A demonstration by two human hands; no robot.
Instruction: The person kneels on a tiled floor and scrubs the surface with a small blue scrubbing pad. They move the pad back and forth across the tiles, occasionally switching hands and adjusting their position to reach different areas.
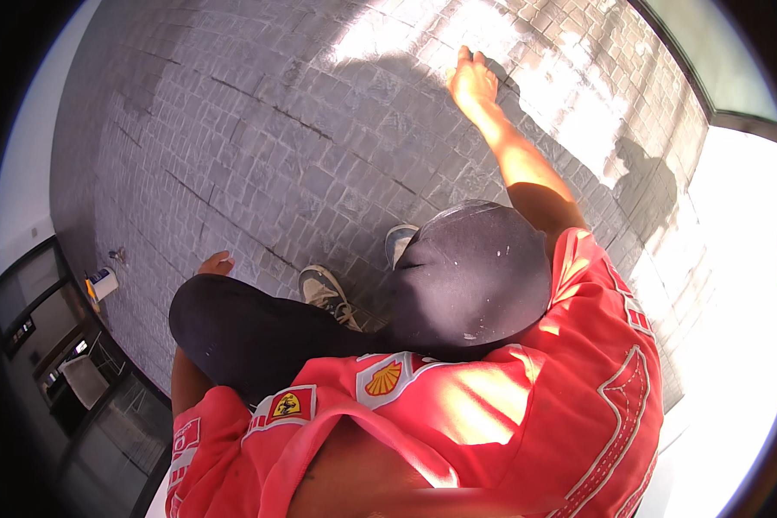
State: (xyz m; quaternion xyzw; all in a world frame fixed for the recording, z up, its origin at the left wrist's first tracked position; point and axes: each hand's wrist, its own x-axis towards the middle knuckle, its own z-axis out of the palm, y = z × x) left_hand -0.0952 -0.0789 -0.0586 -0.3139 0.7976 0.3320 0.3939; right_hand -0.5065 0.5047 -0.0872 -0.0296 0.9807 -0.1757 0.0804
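Note:
My right hand (472, 82) reaches out at the upper middle over the grey paved ground (233, 129), its fingers slightly apart with nothing in them; I cannot tell whether it touches the paving. Beside it lie sunlit patches and its shadow. My left hand (217, 264) shows just beyond my bent left knee (224, 315), fingers loosely extended and apparently empty, the wrist hidden by the knee. My dark right knee (466, 276) is raised, with my grey sneakers (324, 293) on the paving below. My red shirt fills the lower view.
A white container (103, 281) with a yellow item and a small unclear object stand by the left edge. Dark-framed glass (104, 423) lines the lower left, with a chair visible there. A pale wall (22, 190) is at left, a bright surface and framed pane (734, 60) at right.

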